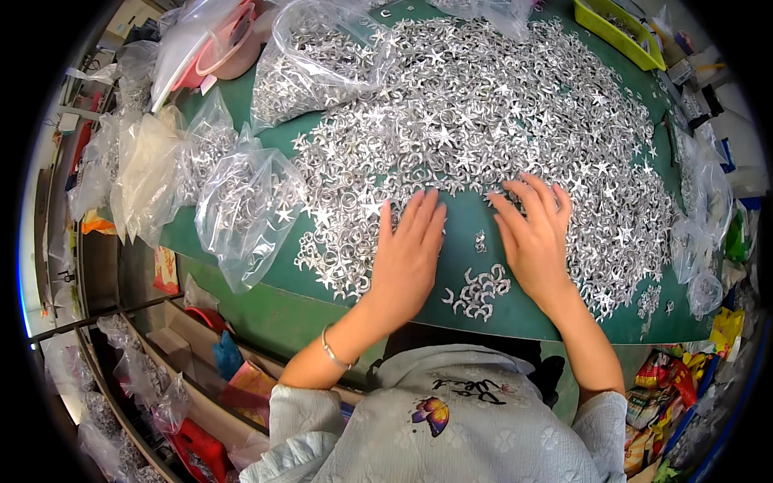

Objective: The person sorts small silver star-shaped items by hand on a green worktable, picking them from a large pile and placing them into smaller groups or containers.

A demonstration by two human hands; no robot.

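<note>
A wide heap of small silvery metal pieces [451,113], some star-shaped and some crescent-shaped, covers much of the green table [459,233]. My left hand [411,249] lies on the near edge of the heap, fingers stretched forward and apart from the thumb. To its right, my right hand [531,229] rests at the heap's edge with its fingers spread and bent. Whether a small piece sits under either hand's fingertips is hidden. Between my wrists lies a small group of crescent pieces [481,291], with a tiny cluster of pieces [481,241] just beyond it.
Clear plastic bags of metal pieces [245,205] stand at the left, with a larger open bag [310,72] behind. A pink basin [229,52] is at the far left, a yellow-green tray [620,36] at the far right. Cardboard boxes [173,330] stand below the table's left side.
</note>
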